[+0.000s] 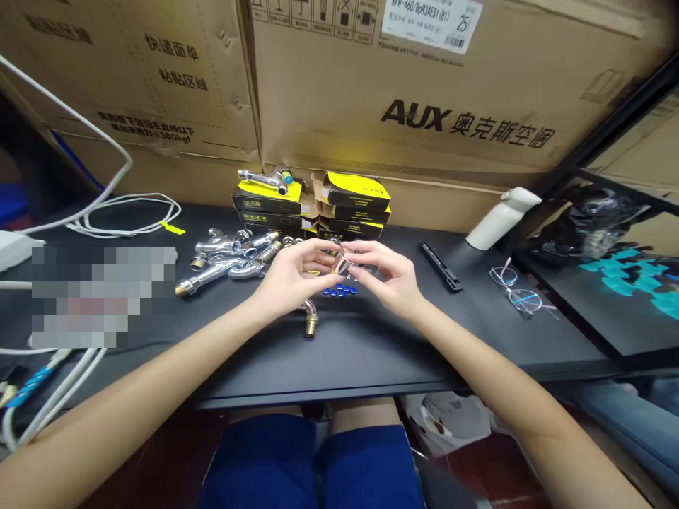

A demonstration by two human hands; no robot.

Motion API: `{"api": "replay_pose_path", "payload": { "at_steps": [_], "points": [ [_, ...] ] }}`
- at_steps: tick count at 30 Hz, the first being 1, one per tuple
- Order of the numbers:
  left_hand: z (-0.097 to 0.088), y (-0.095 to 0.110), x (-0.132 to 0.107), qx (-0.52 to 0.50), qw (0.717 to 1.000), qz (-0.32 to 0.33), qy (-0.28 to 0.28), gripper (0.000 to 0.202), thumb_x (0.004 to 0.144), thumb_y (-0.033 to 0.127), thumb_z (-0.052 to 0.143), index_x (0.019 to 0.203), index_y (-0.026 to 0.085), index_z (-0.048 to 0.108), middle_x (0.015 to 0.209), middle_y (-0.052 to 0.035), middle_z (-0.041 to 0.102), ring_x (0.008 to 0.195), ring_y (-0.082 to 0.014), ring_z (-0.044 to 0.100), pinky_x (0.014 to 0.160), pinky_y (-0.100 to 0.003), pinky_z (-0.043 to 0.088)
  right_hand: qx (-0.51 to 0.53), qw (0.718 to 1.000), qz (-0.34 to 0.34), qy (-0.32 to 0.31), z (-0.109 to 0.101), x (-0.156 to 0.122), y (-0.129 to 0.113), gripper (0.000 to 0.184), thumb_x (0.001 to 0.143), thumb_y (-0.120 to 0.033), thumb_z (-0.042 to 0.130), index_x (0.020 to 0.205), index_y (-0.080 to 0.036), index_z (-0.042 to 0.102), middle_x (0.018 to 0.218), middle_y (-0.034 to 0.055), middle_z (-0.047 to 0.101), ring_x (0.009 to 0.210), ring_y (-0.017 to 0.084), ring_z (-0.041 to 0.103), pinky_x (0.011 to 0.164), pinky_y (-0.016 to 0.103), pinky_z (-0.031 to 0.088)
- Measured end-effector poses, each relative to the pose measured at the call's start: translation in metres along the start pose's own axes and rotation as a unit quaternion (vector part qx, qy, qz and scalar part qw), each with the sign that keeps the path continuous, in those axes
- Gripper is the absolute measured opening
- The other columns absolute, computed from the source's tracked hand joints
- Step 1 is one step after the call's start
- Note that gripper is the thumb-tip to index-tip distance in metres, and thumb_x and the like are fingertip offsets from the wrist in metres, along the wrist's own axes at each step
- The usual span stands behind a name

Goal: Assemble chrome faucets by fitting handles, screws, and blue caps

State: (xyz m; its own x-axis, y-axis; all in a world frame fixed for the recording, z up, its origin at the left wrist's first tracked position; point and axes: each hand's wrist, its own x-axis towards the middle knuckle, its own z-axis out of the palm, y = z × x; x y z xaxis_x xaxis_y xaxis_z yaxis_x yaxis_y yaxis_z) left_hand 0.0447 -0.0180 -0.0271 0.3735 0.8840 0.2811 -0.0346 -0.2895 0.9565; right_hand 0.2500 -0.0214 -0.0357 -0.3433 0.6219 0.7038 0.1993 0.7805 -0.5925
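My left hand (294, 274) and my right hand (391, 277) meet above the middle of the black table. Between their fingertips they pinch a small shiny metal part (344, 266), mostly covered by the fingers. Several small blue discs (342, 290) lie just below the fingertips on the tabletop. A bent chrome pipe fitting (310, 322) with a brass-coloured threaded end sticks out from under my left hand. To the left of that hand is a heap of chrome fittings (225, 258). Some small pieces behind the hands are too hidden to make out.
Yellow-and-black boxes (356, 189) stand stacked at the back, with a chrome valve (265, 181) on the left stack. Large cardboard cartons (329, 106) wall off the rear. A black cutter-like tool (441, 267), white bottle (501, 219) and glasses (523, 300) lie right; white cables (127, 212) left.
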Motion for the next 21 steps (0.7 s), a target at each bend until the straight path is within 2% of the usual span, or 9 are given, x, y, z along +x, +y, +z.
{"api": "replay_pose_path", "payload": {
  "at_steps": [4, 6, 8, 11, 13, 15, 17, 21],
  "points": [
    [-0.001, -0.004, 0.001, -0.015, 0.998, -0.056, -0.035, 0.051, 0.064, 0.030, 0.085, 0.110, 0.014, 0.067, 0.116, -0.0114, 0.070, 0.090, -0.0228, 0.073, 0.085, -0.038, 0.060, -0.068, 0.997, -0.021, -0.035, 0.001, 0.000, -0.003, 0.021, 0.092, -0.022, 0.062, 0.110, -0.026, 0.072, 0.118, 0.0070, 0.069, 0.110, 0.020, 0.065, 0.099, 0.042, 0.053],
    [-0.001, -0.004, 0.001, -0.016, 0.996, -0.071, -0.044, 0.049, 0.065, 0.033, 0.085, 0.108, 0.014, 0.069, 0.112, -0.0104, 0.071, 0.091, -0.0232, 0.073, 0.087, -0.039, 0.059, -0.072, 0.996, -0.012, -0.044, 0.002, -0.001, -0.003, 0.020, 0.093, -0.025, 0.061, 0.108, -0.026, 0.072, 0.117, 0.0069, 0.068, 0.110, 0.020, 0.064, 0.097, 0.041, 0.054],
    [0.000, -0.002, 0.001, -0.020, 0.997, -0.070, -0.031, 0.046, 0.066, 0.034, 0.084, 0.105, 0.014, 0.069, 0.106, -0.0087, 0.072, 0.090, -0.0224, 0.072, 0.087, -0.038, 0.059, -0.043, 0.998, 0.025, -0.032, 0.001, 0.000, 0.000, 0.021, 0.094, -0.030, 0.058, 0.110, -0.026, 0.072, 0.117, 0.0071, 0.067, 0.107, 0.019, 0.065, 0.089, 0.037, 0.057],
    [-0.003, 0.003, 0.003, -0.048, 0.995, -0.064, 0.054, 0.048, 0.065, 0.033, 0.086, 0.105, 0.015, 0.066, 0.099, -0.0058, 0.072, 0.086, -0.0195, 0.072, 0.081, -0.034, 0.060, 0.043, 0.989, 0.117, 0.074, -0.008, 0.005, 0.011, 0.027, 0.095, -0.038, 0.055, 0.111, -0.022, 0.069, 0.108, 0.0075, 0.070, 0.087, 0.016, 0.067, 0.068, 0.029, 0.059],
    [-0.009, 0.007, 0.006, -0.066, 0.988, -0.053, 0.128, 0.046, 0.066, 0.034, 0.085, 0.103, 0.016, 0.065, 0.095, -0.0041, 0.072, 0.084, -0.0171, 0.072, 0.078, -0.030, 0.060, 0.078, 0.967, 0.170, 0.170, -0.017, 0.010, 0.021, 0.025, 0.090, -0.041, 0.061, 0.100, -0.019, 0.069, 0.095, 0.0062, 0.071, 0.072, 0.013, 0.065, 0.057, 0.025, 0.056],
    [-0.018, 0.009, 0.010, -0.072, 0.980, -0.041, 0.180, 0.040, 0.068, 0.037, 0.083, 0.098, 0.016, 0.065, 0.093, -0.0034, 0.072, 0.082, -0.0150, 0.071, 0.074, -0.027, 0.060, 0.081, 0.950, 0.212, 0.216, -0.024, 0.014, 0.030, 0.026, 0.085, -0.043, 0.067, 0.089, -0.018, 0.068, 0.083, 0.0047, 0.070, 0.061, 0.011, 0.061, 0.050, 0.023, 0.052],
    [-0.026, 0.011, 0.013, -0.074, 0.974, -0.041, 0.211, 0.036, 0.069, 0.038, 0.082, 0.093, 0.016, 0.066, 0.090, -0.0026, 0.071, 0.078, -0.0127, 0.069, 0.068, -0.023, 0.058, 0.073, 0.946, 0.233, 0.213, -0.025, 0.014, 0.036, 0.028, 0.081, -0.045, 0.069, 0.086, -0.017, 0.067, 0.074, 0.0030, 0.069, 0.054, 0.010, 0.058, 0.048, 0.022, 0.050],
    [-0.034, 0.010, 0.017, -0.085, 0.964, -0.045, 0.247, 0.035, 0.068, 0.039, 0.083, 0.088, 0.016, 0.066, 0.084, -0.0011, 0.069, 0.072, -0.0093, 0.064, 0.056, -0.016, 0.051, 0.044, 0.957, 0.243, 0.150, -0.017, 0.009, 0.036, 0.032, 0.080, -0.049, 0.068, 0.084, -0.017, 0.067, 0.069, 0.0018, 0.068, 0.049, 0.011, 0.057, 0.049, 0.025, 0.050]
  ]
}}
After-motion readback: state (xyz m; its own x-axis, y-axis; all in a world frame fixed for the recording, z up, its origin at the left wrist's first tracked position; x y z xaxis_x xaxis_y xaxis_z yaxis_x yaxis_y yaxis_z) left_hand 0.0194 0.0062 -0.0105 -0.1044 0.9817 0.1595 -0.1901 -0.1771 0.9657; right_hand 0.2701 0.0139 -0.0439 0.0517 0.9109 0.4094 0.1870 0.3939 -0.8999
